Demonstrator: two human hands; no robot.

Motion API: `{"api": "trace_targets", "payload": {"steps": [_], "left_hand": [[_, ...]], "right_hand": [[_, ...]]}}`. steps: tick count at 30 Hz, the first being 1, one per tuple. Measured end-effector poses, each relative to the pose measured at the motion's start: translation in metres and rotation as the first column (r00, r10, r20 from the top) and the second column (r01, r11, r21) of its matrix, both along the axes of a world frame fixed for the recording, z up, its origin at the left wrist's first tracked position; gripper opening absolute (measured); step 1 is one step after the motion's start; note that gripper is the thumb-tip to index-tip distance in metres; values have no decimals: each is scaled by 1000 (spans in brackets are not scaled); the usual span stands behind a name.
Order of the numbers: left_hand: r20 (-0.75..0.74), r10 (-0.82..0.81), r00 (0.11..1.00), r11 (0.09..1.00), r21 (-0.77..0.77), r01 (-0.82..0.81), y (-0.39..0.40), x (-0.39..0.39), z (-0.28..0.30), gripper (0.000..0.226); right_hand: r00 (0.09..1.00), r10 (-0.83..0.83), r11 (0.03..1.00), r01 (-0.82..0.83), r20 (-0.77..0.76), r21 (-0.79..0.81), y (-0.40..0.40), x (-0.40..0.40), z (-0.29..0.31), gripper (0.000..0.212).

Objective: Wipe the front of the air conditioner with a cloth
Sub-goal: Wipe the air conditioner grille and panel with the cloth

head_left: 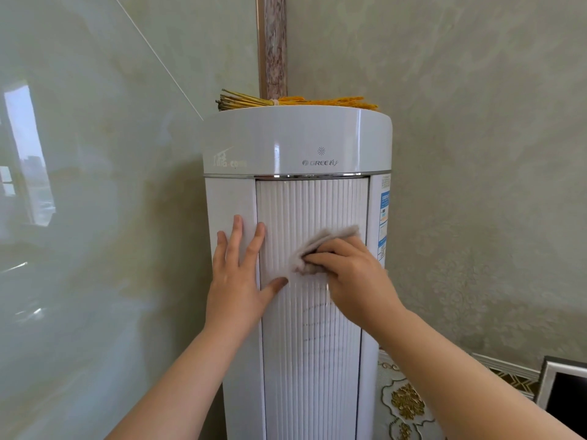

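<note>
A tall white floor-standing air conditioner [295, 144] stands in the room corner, with a ribbed vertical grille [314, 328] down its front. My right hand [352, 274] presses a crumpled beige cloth [320, 242] against the upper right part of the grille. My left hand [238, 274] lies flat with fingers spread on the smooth left panel, its thumb reaching onto the grille. Both forearms reach up from the bottom of the view.
A bundle of dried yellow stalks [286, 101] lies on top of the unit. A glossy green wall [95, 217] is on the left, textured wallpaper [492, 185] on the right. Low at right sit a patterned cloth [406, 404] and a dark framed screen [565, 392].
</note>
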State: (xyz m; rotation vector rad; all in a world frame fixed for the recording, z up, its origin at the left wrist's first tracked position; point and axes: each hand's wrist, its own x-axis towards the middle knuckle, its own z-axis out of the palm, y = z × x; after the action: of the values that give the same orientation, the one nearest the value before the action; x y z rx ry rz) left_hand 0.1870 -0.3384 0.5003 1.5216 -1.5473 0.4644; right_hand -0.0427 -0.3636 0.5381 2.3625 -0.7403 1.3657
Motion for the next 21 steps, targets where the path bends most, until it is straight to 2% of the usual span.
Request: {"api": "trace_targets", "payload": {"steps": [3,6,10,13,17,21], "left_hand": [[-10,-20,1000,1000,1,20,-1,1,-1,113],[-11,-29,1000,1000,7,29,-2,1,-2,112],[-14,-31,999,999,10,31,-2,1,-2,111],[-13,-33,999,999,9,33,-1,1,-2,112],[-4,-17,1000,1000,-11,17,-2,0,-3,113],[-18,-35,999,999,-21,34,-1,0,-2,108]], "right_hand": [[986,-35,999,28,161,46,-10,-22,-3,32],[964,-73,992,44,256,116,-18,-38,-6,37],[921,-121,954,5,369,301,-23,-44,-11,44],[910,-71,959,-51,409,279,-13,-29,-15,43],[956,19,998,-34,294,48,2,3,-20,31],[992,106,994,-106,75,-2,7,34,-18,31]]}}
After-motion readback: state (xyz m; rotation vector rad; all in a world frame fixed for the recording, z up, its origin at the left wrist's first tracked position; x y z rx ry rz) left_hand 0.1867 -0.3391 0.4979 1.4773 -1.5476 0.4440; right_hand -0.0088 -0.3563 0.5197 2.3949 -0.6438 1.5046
